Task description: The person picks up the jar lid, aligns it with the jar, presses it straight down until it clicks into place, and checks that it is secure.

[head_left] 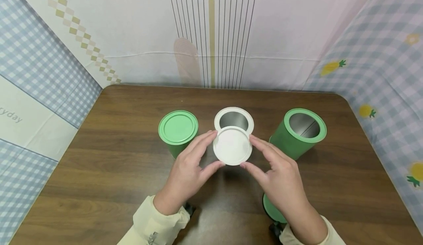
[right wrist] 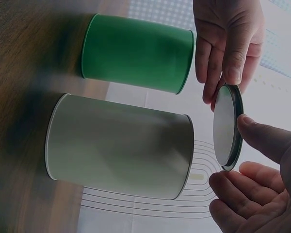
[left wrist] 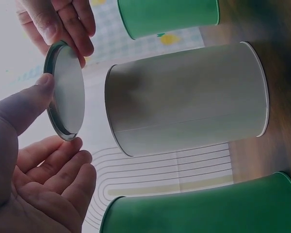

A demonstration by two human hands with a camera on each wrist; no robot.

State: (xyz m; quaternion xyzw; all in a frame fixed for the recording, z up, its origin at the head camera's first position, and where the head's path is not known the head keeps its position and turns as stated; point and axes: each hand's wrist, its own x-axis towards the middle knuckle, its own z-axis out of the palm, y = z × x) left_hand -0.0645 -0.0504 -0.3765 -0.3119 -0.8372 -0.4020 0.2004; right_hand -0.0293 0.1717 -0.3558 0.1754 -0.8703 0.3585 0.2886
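A round white lid (head_left: 232,146) is held between both hands, over the near side of an open white can (head_left: 217,121). My left hand (head_left: 186,171) pinches its left edge with thumb and fingers, and my right hand (head_left: 282,175) does the same on the right. Seen from the left wrist, a gap separates the lid (left wrist: 70,92) from the mouth of the white can (left wrist: 189,99), which stands upright on the table. The right wrist view also has the lid (right wrist: 225,128) apart from the can (right wrist: 121,145).
Left of the white can stands a green can (head_left: 176,149) with its lid (head_left: 178,126) on. An open green can (head_left: 285,142) stands to the right. Another green lid (head_left: 273,211) lies by my right wrist on the brown wooden table (head_left: 109,157). Patterned cloth (head_left: 138,24) hangs behind.
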